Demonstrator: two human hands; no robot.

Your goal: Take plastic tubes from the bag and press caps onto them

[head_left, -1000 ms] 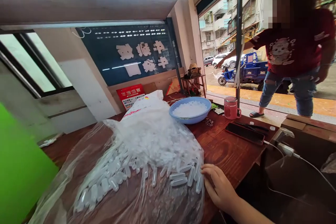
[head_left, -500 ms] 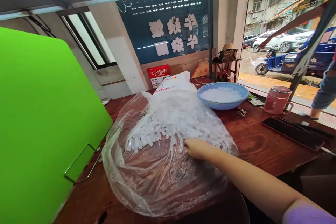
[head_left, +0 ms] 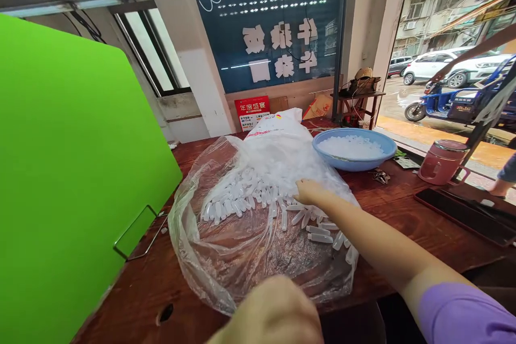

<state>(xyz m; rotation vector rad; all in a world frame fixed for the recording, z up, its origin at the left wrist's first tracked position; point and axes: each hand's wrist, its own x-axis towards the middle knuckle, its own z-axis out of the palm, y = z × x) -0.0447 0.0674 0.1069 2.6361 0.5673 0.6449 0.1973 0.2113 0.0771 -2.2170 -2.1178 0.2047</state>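
A clear plastic bag (head_left: 193, 266) lies spread over the dark red table, its mouth toward me. Many small translucent white plastic pieces (head_left: 229, 199) spill across it from a white sack (head_left: 276, 124) behind. My right hand (head_left: 309, 192) reaches in from the right and touches the bag's film above the pieces, its fingers curled; what they grip is too small to make out. Blurred at the bottom centre, my left hand (head_left: 278, 312) hangs over the table's near edge, its fingers hidden from view.
A blue basin (head_left: 355, 164) full of white pieces stands behind right, near keys (head_left: 379, 176), a pink mug (head_left: 442, 161) and a phone (head_left: 463, 215). A large green panel (head_left: 80, 172) with a wire handle (head_left: 139, 234) rises at the left.
My right hand has moved up and farther over the bag. Loose pieces now show at the bag's right side. My left hand has come into view at the bottom. The view has shifted slightly.
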